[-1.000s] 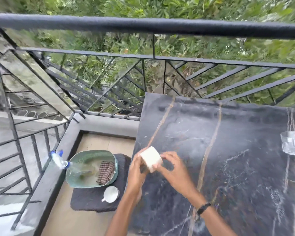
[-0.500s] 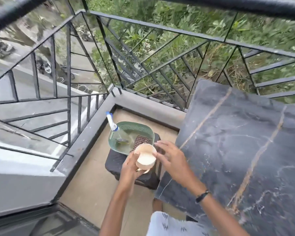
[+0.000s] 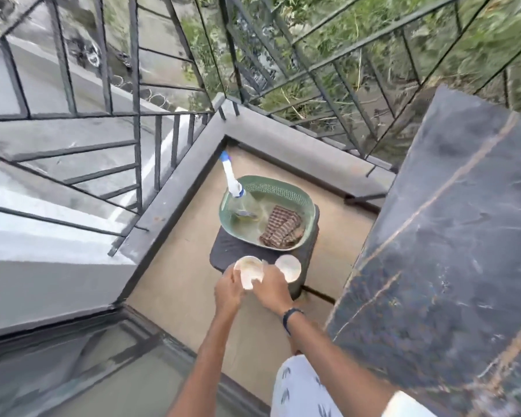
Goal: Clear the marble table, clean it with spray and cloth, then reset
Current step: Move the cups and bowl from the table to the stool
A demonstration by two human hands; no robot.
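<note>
The left hand (image 3: 227, 288) and the right hand (image 3: 269, 288) share one grip on a white cup (image 3: 249, 271), fingers curled at its near rim from either side, holding it low over the near edge of a dark stool (image 3: 227, 249); two hands likely steady it for a gentle set-down. Just right of the grip, a second white cup (image 3: 288, 267) already sits on the stool, so the stool seems to serve as holding ground for things cleared away. Beyond the grip, a green basket (image 3: 295, 197) rests on the stool's far part, carrying the spray bottle (image 3: 233, 188), its nozzle leaning out over the rim, and a folded checked cloth (image 3: 282, 227), presumably kept ready for cleaning. Well right of the grip stands the dark marble counter (image 3: 451, 236), its visible stretch bare.
</note>
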